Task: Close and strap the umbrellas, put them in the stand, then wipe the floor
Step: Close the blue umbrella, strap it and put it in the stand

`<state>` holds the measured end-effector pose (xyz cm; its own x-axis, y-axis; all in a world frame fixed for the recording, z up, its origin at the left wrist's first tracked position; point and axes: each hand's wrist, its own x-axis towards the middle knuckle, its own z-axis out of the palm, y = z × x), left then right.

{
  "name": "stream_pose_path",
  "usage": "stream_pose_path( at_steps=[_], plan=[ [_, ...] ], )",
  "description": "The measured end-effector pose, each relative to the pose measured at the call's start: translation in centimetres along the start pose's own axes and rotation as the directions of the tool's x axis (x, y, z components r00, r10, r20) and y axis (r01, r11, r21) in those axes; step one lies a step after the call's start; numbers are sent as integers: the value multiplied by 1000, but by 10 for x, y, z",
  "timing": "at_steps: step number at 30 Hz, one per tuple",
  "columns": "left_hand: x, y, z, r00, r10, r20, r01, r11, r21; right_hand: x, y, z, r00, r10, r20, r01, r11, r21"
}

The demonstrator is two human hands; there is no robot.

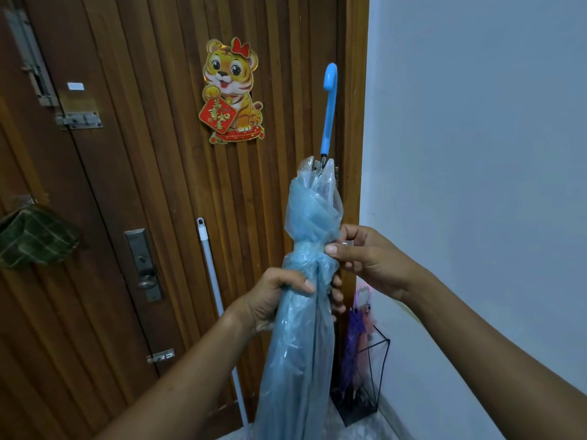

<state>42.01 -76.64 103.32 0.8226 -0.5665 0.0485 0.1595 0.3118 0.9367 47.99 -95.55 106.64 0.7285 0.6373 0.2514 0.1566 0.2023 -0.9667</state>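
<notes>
Two fingertips of the right hand (371,262), thumb and forefinger, were pinched together on the end of the strap (343,244), where a small silvery snap showed between them. The other fingers of that hand lay loosely curled behind. The strap ran round the narrow waist of the blue umbrella (301,344), whose translucent canopy was gathered in twisted folds above and below that point.

Just beneath, the left hand (279,296) gripped the folded canopy. Its thumb (306,285) lay across the front and its fingers were wrapped round the far side, clamped on the plastic. The umbrella was held upright in front of the person with its tip down and out of view. Its curved blue handle (330,100) pointed up towards the top of the wooden door (143,169).

Lower right, in the corner between the door and the pale wall (476,154), stood a black wire umbrella stand (382,366) on the floor (392,428). One purple umbrella (354,341) was in it already, closed, its pinkish handle rising above the rim (the stand's lower part was too dark to tell what else it held).

A white mop pole (211,274) leaned against the door to the left of the blue umbrella. Further left were a metal lock plate with a knob (144,265) and a green checked cloth (31,238) hanging on the door. A cartoon tiger decoration (232,90) was stuck higher up.
</notes>
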Motion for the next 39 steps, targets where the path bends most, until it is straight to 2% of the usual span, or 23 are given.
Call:
stream_pose_path(
  at_steps=[2, 4, 7, 9, 13, 16, 21, 26, 30, 39],
  plan=[
    [-2, 0, 0, 982, 22, -188, 1, 993, 121, 2, 1, 3, 997, -36, -74, 35, 999, -20],
    [-2, 0, 1, 940, 107, -325, -24, 969, 247, 5, 5, 4, 984, -74, -159, 64, 996, -63],
    [1, -7, -2, 799, 317, -511, -81, 899, 431, 5, 6, 8, 956, -90, -279, 56, 990, -126],
    [4, -13, -2, 713, 422, -559, -141, 868, 476, 6, 6, 11, 945, -95, -314, 48, 987, -154],
    [10, -26, 6, 657, 528, -537, -188, 805, 562, 8, 4, 22, 937, -126, -326, 60, 977, -204],
    [11, -28, 11, 696, 491, -524, -170, 822, 544, 6, -4, 27, 940, -110, -324, 42, 977, -208],
    [5, -27, 12, 802, 459, -382, -279, 853, 440, 1, -12, 27, 951, -70, -301, -13, 964, -266],
    [12, -25, 18, 810, 461, -363, -256, 834, 488, -5, -14, 30, 957, -75, -280, -27, 939, -342],
    [7, -21, 12, 839, 422, -343, -233, 849, 474, -7, -17, 27, 972, -15, -233, -68, 936, -345],
    [5, -18, 8, 866, 350, -356, -234, 914, 331, -6, -22, 21, 989, -25, -145, -35, 919, -393]
  ],
)
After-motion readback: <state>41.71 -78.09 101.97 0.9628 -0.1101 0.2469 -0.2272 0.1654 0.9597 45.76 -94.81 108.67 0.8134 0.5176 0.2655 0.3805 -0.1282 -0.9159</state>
